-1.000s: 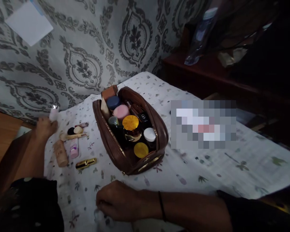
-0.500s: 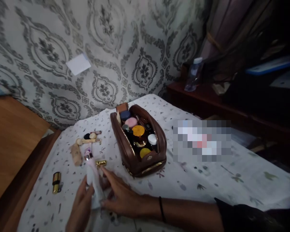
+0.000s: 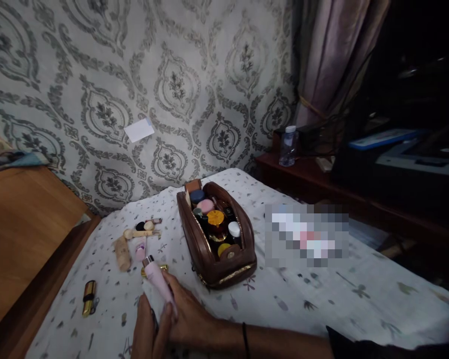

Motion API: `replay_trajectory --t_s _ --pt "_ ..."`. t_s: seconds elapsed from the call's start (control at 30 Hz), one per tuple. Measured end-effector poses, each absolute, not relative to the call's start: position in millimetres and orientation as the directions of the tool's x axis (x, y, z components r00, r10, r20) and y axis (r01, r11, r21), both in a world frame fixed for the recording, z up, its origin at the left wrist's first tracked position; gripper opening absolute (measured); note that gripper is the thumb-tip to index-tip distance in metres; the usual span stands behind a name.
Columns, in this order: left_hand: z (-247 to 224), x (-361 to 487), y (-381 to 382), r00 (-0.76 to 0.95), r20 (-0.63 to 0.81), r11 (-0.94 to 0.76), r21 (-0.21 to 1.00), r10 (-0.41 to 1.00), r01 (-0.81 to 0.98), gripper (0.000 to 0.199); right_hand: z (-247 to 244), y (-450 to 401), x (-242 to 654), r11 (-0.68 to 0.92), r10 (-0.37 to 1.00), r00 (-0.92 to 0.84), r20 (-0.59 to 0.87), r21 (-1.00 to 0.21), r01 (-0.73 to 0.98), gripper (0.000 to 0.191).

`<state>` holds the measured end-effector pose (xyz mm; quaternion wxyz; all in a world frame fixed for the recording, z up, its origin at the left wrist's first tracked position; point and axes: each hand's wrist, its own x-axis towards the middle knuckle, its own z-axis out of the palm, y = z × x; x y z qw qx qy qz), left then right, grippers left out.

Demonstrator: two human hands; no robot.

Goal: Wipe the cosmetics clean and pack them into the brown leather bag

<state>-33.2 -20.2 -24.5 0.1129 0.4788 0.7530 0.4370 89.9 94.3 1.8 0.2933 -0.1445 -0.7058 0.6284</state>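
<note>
A slim pink tube [image 3: 157, 280] with a silver cap slants up from my hands above the sheet. My right hand [image 3: 196, 314] wraps round it from the right, its index finger lying along the side. At its lower end my left hand [image 3: 149, 329] is closed, the thumb against the tube; the other fingertips are partly hidden. Just behind the tube a gold lipstick case [image 3: 163, 269] lies on the bed. Farther back are a small pink item [image 3: 140, 249], a beige tube [image 3: 122, 253] and a light-handled brush [image 3: 142, 233]. A brown cosmetic bag [image 3: 190, 239] stands unzipped to the right, full of jars and bottles.
A gold-and-black case [image 3: 89, 297] lies at the left of the patterned sheet [image 3: 277, 319]. A blurred-out patch [image 3: 307, 237] covers something right of the bag. Behind it, a clear bottle [image 3: 288, 147] stands on a dark red table [image 3: 265, 162]. Wooden furniture [image 3: 26, 219] borders the left.
The view has tilted up. The pink tube has turned and leans more to the left, its lower end now in my right hand. My left hand has moved lower and to the right.
</note>
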Motion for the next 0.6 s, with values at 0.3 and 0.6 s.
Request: replay_trajectory --t_s 0.3,0.6 --pt "45.7 -54.3 30.7 -0.634 0.368 0.162 0.768 0.68 0.62 0.049 1.6 98.9 97.9 0.206 0.456 -0.859 0.233 -0.967 -0.153 0.1" --pt "57.9 -84.3 38.6 -0.591 -0.056 0.193 0.966 0.804 0.171 0.044 -4.0 111.0 102.2 0.22 0.27 -0.931 0.246 -0.957 -0.189 0.08"
